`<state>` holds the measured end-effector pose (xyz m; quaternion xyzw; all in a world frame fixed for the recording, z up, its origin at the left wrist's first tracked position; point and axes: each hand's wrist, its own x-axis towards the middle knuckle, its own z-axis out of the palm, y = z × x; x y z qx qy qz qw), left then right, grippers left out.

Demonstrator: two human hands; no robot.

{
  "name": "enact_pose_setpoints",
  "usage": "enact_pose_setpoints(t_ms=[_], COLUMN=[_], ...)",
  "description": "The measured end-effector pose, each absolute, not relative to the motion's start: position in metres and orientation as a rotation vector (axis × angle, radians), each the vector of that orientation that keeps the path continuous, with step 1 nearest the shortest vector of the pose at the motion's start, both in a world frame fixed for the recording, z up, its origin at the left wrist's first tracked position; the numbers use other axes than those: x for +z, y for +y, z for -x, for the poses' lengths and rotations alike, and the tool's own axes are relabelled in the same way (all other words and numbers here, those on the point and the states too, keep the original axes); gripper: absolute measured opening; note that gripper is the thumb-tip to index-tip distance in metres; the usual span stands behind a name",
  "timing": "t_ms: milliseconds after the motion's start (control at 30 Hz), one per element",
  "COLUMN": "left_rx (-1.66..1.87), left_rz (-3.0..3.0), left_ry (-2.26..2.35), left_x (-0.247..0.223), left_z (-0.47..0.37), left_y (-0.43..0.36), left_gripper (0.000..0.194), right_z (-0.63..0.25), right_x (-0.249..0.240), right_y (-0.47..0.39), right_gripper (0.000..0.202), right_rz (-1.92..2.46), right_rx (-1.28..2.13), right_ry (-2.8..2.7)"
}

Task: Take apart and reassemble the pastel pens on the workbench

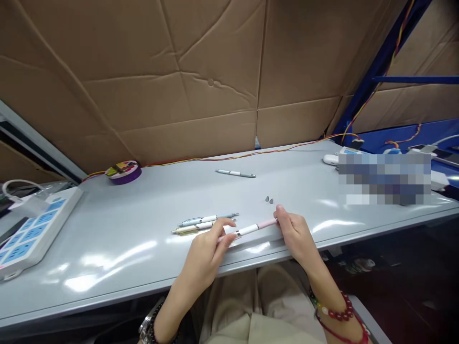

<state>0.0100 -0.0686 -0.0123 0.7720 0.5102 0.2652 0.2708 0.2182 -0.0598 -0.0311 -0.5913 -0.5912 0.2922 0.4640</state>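
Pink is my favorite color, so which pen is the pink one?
The pink-and-white pen held between the left hand and right hand. The gray pen, blue pen and gold pen lie on the table, none pink.

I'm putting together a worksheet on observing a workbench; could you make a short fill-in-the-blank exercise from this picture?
1. The pen held between the left hand and the right hand is white and ____.
2. Just beyond the right hand, ____ small dark pieces lie close together.
3. The round thing near the cardboard has a ____ side.
4. The large power strip in the foreground lies at the ____ edge of the picture.

Missing words: pink; two; purple; left.
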Motion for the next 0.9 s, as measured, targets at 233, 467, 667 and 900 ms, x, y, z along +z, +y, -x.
enact_pose_setpoints(t_ms=[233, 467, 667, 900], left_rx=[0.744, 0.677, 0.751, 0.811], left_rz=[-2.075, -2.075, -2.210, -2.224], left_ry=[1.348, 1.394, 1.302, 1.345], left_x=[-0.0098, -0.0113, -0.0122, -0.0132], left_z=[-0.0116, -0.0115, -0.0119, -0.0122], left_y=[-0.0685, -0.0665, -0.0682, -0.0693], left_gripper=[0.016, 0.018, 0.017, 0.031], right_z=[-0.2183, -0.2181, -0.2202, -0.2205], right_x=[-0.0316, -0.0330, -0.0337, -0.0387], right_y=[-0.0593, -0.0595, -0.0610, -0.0657], right_gripper=[0.048, 0.047, 0.044, 0.040], right_rz=[1.447, 1.414, 1.296, 1.048], right_rx=[0.692, 0.675, 0.660, 0.414], right_ry=[-1.452, -1.498, -1.565, -1.735])
